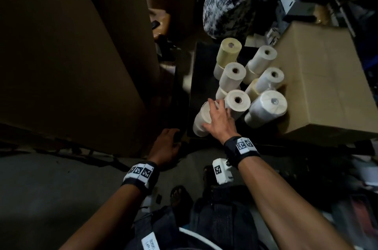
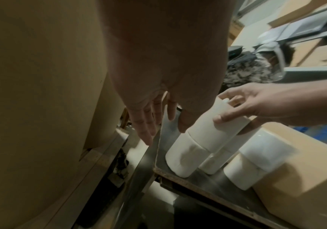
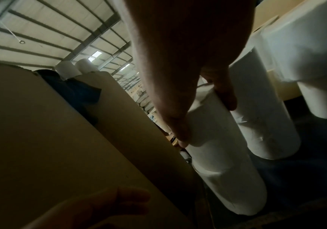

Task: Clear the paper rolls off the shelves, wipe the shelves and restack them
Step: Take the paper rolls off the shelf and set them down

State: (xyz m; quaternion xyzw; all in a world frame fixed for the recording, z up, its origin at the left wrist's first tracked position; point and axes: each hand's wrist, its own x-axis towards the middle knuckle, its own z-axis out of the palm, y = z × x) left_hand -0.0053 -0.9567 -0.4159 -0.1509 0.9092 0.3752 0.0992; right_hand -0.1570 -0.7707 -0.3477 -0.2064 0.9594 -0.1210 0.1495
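Several white and cream paper rolls (image 1: 235, 71) stand in two-high stacks on a dark shelf (image 1: 201, 61). My right hand (image 1: 214, 115) grips the top roll (image 1: 201, 120) of the nearest left stack, thumb on one side and fingers on the other. The left wrist view shows this right hand (image 2: 256, 105) on the top roll (image 2: 207, 128), which sits tilted on a lower roll (image 2: 184, 156). In the right wrist view the fingers (image 3: 225, 94) curl round the roll (image 3: 207, 124). My left hand (image 1: 166, 143) is open with straight fingers (image 2: 147, 124) at the shelf's left front corner.
A tall cardboard box (image 1: 71, 45) stands close on the left. Another cardboard box (image 1: 327, 86) sits on the shelf right of the rolls. A plastic-wrapped roll (image 1: 268, 106) stands beside it. A patterned bag (image 1: 229, 0) lies behind. My sandalled foot (image 1: 180, 196) is on the grey floor.
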